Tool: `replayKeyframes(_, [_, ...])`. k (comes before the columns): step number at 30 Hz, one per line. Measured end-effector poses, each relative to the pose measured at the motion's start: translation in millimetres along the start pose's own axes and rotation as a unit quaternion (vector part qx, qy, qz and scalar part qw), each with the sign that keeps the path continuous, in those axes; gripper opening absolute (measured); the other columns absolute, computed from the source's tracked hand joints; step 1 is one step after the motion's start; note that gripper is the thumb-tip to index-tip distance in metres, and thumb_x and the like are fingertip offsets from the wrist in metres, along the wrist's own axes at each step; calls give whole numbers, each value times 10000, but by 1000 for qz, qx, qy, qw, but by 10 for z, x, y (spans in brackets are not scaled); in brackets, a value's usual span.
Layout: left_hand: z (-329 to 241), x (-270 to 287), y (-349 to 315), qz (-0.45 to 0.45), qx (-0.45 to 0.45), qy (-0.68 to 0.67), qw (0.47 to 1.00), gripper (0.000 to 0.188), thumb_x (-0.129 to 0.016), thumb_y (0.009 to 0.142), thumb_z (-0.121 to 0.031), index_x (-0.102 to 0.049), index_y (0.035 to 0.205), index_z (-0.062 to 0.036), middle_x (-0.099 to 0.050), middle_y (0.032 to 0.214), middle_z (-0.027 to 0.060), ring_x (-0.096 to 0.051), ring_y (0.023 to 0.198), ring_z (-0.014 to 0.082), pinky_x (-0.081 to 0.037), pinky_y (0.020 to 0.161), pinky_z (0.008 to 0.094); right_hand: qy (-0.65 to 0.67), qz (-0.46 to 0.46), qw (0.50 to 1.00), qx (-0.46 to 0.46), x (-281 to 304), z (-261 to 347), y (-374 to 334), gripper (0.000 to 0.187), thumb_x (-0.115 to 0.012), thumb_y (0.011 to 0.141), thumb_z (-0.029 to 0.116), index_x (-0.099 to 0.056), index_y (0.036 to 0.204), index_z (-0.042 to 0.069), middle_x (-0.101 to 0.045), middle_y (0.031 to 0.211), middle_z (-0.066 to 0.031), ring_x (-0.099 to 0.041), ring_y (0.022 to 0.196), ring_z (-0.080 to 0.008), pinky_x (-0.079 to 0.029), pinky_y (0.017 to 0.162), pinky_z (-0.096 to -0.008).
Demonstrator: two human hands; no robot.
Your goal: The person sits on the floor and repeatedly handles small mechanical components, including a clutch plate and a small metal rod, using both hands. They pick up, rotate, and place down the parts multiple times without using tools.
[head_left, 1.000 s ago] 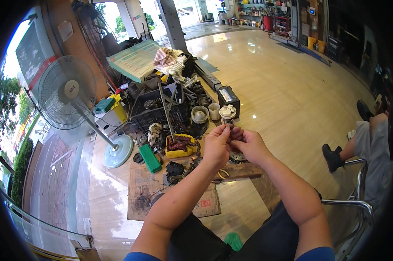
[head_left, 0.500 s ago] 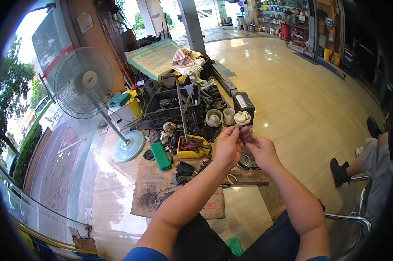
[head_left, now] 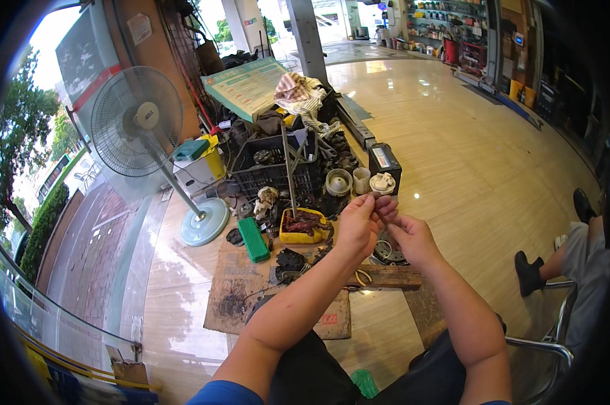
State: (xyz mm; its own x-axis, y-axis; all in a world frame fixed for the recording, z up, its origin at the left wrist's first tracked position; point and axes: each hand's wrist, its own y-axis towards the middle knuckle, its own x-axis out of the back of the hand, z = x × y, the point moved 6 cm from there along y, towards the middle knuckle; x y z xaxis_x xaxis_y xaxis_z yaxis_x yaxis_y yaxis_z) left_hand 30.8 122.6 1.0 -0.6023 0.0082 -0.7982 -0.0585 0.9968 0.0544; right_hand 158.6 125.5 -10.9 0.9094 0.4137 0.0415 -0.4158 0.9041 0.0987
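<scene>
The left hand [head_left: 359, 224] and right hand [head_left: 414, 239] nearly meet, thumbs and fingers pinched narrow; I cannot tell what sits between the tips. Just beyond them is a white-topped part [head_left: 382, 182]; a round metal part [head_left: 386, 255] shows below, past the plank's [head_left: 396, 277] far edge. Pliers [head_left: 363, 277] lie at its left end. A green case [head_left: 253, 239] crosses the cardboard's [head_left: 232, 290] far edge. Rightward, floor [head_left: 480, 169] stretches toward another person's boot [head_left: 530, 273].

Short blue sleeve [head_left: 225, 393], ending above elbow, at 7 o'clock; sliver of matching blue cuff [head_left: 495, 403] near 5 o'clock; dark trousers [head_left: 305, 374] at 6 o'clock; left hand [head_left: 357, 223], right hand [head_left: 413, 237] and forearms [head_left: 291, 304] bare
</scene>
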Motion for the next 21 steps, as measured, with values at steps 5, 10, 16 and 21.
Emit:
replayKeyframes(5, [-51,-52,-32,71,50,19,996,181,-457,1009,-167,-545,1050,-15,-647,940,111,-650,870,252,-543,813,426,-5,70,997,-14,65,42,-15,129,-599,916,67,-661,1020,22,-630,795,25,-535,672,-51,-460,620,-216])
replayKeyframes(10, [-78,-177,-118,203,113,32,972,173,-496,992,-163,-584,1028,-19,-656,822,80,-642,726,201,-533,712,345,-112,124,986,18,168,59,-38,122,-626,902,94,-669,972,4,-647,788,-19,-556,685,-93,-474,642,-265])
replayKeyframes(16, [83,-213,-261,234,191,253,919,207,-536,984,-198,-612,979,-5,-656,752,62,-607,604,137,-479,567,240,-245,110,963,23,315,75,-42,163,-649,889,157,-656,923,-3,-645,752,-101,-593,701,-152,-484,660,-319])
replayKeyframes(21, [196,-230,-280,252,167,407,862,212,-519,995,-202,-605,944,-15,-639,743,34,-566,605,89,-446,556,217,-325,85,941,34,278,198,-94,173,-618,895,169,-641,906,-2,-654,786,-189,-631,718,-275,-491,677,-372])
